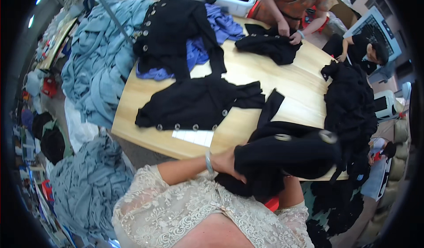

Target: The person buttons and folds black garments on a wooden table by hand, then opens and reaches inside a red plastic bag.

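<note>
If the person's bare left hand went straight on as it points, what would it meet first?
Probably the bunched black fabric garment directly against the left hand; depth beyond is unclear.

Comprises a held garment [282, 153] in plain black with pale buttons [327, 136], blurred, a spread garment [190, 101] in matching black with silver-toned buttons [177, 127], and a tabletop [287, 78] in pale yellow wood with streaked grain. Includes violet-blue cloth [223, 24], a light blue-grey fabric heap [99, 53], a duller grey-blue fabric pile [90, 188], a white bin [242, 5] and white paper [194, 138] with faint lines. Also lists a cream lace top [163, 208] in floral pattern, a silver-toned bracelet [209, 162] and a co-worker's shirt [293, 0] in mottled orange and olive.
</note>
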A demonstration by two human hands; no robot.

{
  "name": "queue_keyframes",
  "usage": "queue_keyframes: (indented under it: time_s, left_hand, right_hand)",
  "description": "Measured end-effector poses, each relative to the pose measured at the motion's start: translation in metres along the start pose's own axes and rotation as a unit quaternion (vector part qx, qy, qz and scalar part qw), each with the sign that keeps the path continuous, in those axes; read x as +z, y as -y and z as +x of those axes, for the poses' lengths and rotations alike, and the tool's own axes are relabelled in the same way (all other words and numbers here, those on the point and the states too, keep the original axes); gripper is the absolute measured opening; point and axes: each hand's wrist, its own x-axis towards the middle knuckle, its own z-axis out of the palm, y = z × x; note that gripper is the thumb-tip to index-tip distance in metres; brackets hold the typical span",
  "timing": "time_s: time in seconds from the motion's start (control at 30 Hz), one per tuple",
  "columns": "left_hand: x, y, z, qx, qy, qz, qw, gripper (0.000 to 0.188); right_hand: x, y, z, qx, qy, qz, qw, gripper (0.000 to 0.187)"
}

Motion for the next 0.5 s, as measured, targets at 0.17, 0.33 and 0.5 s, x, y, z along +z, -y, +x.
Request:
queue_keyframes:
  time_s: [0.17,0.33,0.5]
  left_hand:
    - [0.020,0.042,-0.013,-0.230,-0.131,-0.338,0.903,0.068]
    - [-0.041,0.021,-0.016,-0.442,-0.222,-0.409,0.766,0.025]
    - [-0.166,-0.045,0.045,-0.332,-0.293,-0.244,0.863,0.016]
  right_hand:
    - [0.001,-0.032,0.029,0.176,-0.030,-0.152,0.972,0.049]
    - [-0.007,-0.073,0.050,0.325,-0.038,-0.210,0.921,0.048]
    - [-0.013,-0.081,0.070,0.287,-0.128,-0.131,0.940,0.038]
